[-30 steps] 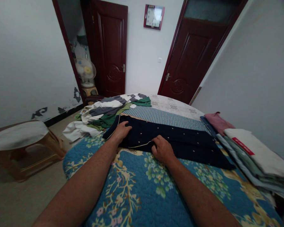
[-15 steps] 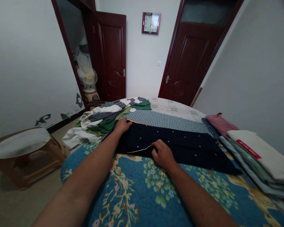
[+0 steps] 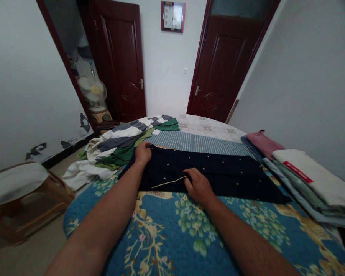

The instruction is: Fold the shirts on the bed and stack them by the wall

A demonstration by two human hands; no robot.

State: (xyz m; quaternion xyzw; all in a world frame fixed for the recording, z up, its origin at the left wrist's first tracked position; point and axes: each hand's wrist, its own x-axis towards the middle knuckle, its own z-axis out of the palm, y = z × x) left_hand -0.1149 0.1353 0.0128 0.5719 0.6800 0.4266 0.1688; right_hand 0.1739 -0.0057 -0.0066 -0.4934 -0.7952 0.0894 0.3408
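A navy garment (image 3: 224, 174) with small pale dots lies folded in a long strip across the bed-like surface. My left hand (image 3: 143, 154) is closed on its upper left corner, thumb and fingers pinched over the cloth. Midway along the strip, near its front edge, my right hand (image 3: 198, 186) is closed with curled fingers on the same garment. A thin pale line (image 3: 168, 182), a cord or trim, runs over the navy cloth to my right fingertips. Whether they pinch the line itself or the cloth beside it is hidden.
Several crumpled clothes (image 3: 117, 142) lie at the left edge. A stack of folded clothes (image 3: 310, 180) sits on the right. Beneath is a blue floral quilt (image 3: 172, 234), with a striped cloth (image 3: 201, 142) behind. A stool (image 3: 20, 199) stands at the left.
The view has tilted down and shifted slightly right. Both hands keep their places on the navy garment, whose right part lies a little straighter.
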